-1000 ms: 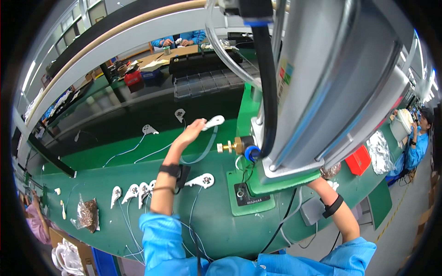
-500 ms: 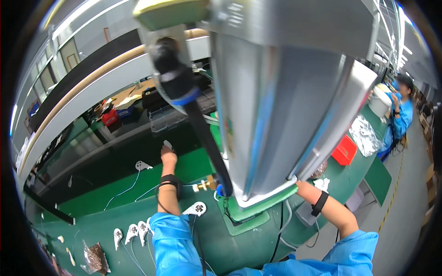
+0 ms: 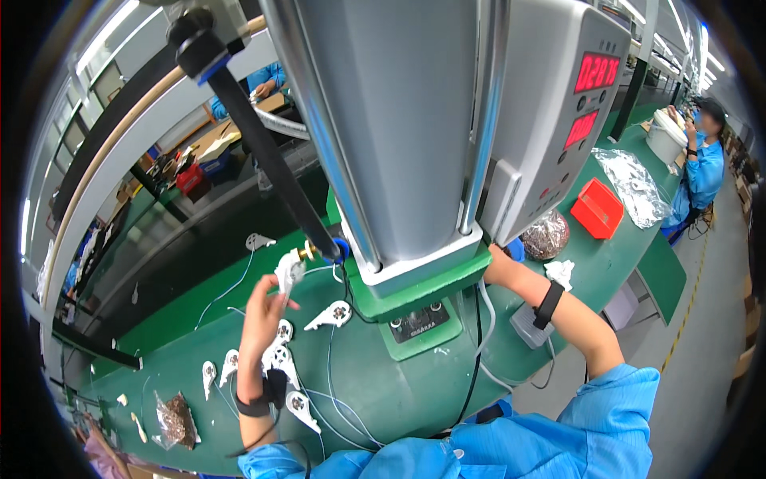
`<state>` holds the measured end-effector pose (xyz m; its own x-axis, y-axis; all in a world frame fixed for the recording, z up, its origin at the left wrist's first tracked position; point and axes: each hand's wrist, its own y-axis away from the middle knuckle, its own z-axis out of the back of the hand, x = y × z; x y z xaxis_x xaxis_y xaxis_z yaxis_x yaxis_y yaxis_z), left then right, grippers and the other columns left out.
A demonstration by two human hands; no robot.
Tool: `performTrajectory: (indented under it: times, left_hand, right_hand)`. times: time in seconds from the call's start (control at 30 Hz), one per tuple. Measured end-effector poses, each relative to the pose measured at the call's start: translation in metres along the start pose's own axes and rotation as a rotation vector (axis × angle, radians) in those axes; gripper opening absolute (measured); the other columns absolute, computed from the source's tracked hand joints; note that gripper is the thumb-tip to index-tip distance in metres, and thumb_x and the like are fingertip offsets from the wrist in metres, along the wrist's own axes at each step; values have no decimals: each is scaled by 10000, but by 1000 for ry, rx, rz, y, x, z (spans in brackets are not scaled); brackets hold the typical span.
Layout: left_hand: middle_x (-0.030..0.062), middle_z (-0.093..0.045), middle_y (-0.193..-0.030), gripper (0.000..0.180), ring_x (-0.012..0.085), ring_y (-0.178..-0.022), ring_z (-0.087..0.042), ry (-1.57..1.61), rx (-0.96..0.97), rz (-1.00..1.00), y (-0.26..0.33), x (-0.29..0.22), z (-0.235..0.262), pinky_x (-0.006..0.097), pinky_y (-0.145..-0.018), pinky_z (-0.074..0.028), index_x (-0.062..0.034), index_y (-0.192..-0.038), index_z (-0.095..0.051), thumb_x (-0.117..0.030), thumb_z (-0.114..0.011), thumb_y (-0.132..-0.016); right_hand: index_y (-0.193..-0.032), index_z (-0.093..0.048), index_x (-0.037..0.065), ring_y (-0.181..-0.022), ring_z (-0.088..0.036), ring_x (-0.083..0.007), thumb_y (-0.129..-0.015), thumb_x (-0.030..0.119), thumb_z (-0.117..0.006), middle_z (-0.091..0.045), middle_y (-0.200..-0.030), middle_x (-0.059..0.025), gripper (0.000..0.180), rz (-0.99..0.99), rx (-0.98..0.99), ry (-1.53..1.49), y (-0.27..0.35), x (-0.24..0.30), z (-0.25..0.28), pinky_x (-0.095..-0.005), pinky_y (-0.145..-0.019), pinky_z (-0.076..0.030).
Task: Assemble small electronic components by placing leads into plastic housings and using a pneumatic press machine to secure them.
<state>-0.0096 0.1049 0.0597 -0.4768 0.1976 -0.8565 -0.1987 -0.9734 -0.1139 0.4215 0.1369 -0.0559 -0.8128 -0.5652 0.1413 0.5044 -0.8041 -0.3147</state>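
Observation:
My left hand [image 3: 266,305] holds a white plastic plug part [image 3: 289,272] with a thin white cable, raised just left of the brass fitting [image 3: 306,253] on the grey press machine [image 3: 431,136]. My right hand is hidden behind the machine's green base [image 3: 423,289]; only the forearm with a black wrist strap [image 3: 548,304] shows. Several more white plug parts [image 3: 281,361] with cables lie on the green bench [image 3: 383,391] below my left hand.
A red box [image 3: 597,208], a bag of coppery parts [image 3: 545,235] and clear plastic bags [image 3: 634,185] sit on the bench to the right. A small bag of parts [image 3: 173,417] lies at the lower left. Another person in blue [image 3: 702,168] works at far right.
My left hand pulled back from the far side of the bench toward me and now holds a white plug part near the brass fitting. The view has tilted closer to the machine.

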Motion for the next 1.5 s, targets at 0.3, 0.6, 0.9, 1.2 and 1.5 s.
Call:
performTrajectory:
  times: [0.3, 0.6, 0.9, 1.2, 1.5]
  left_hand:
    - [92, -591, -995, 256, 147, -1002, -517, 186, 185, -7, 54, -54, -88, 265, -879, -378, 13, -1088, -525, -155, -402, -939]
    - [117, -636, -810, 310, 204, -709, -601, 100, -10, -101, 41, -72, -125, 293, -654, -451, -22, -1025, -572, -212, -651, -793]
    - [108, -621, -736, 322, 203, -565, -555, -132, 69, -122, 28, -81, -122, 326, -546, -438, -44, -940, -631, -269, -715, -726]
    - [128, -639, -857, 314, 272, -769, -609, -135, 155, -164, 21, -92, -114, 342, -688, -470, -39, -972, -622, -220, -709, -730]
    - [129, -640, -857, 313, 306, -787, -610, -218, 129, -246, 20, -90, -113, 361, -675, -478, -48, -946, -630, -238, -715, -712]
  right_hand:
    - [-778, -656, 21, -713, -603, -337, -694, 53, -596, -618, -725, -186, 109, -163, -84, -221, -6, 9, 27, -408, -688, -487]
    - [-856, -648, -26, -669, -629, -140, -736, 51, -650, -650, -724, -107, 142, -499, -120, -728, 6, 59, 126, -261, -628, -492]
    - [-911, -639, -39, -747, -606, -109, -752, 51, -654, -649, -823, -67, 183, -485, -59, -1275, 2, 90, 140, -230, -690, -490]
    - [-933, -589, -35, -666, -535, -86, -722, 106, -667, -620, -748, -71, 266, -174, -80, -1108, -30, 125, 94, -246, -588, -432]
    - [-982, -573, -30, -737, -553, -161, -696, 116, -658, -613, -838, -119, 333, -239, -4, -1100, -32, 116, 69, -301, -682, -455]
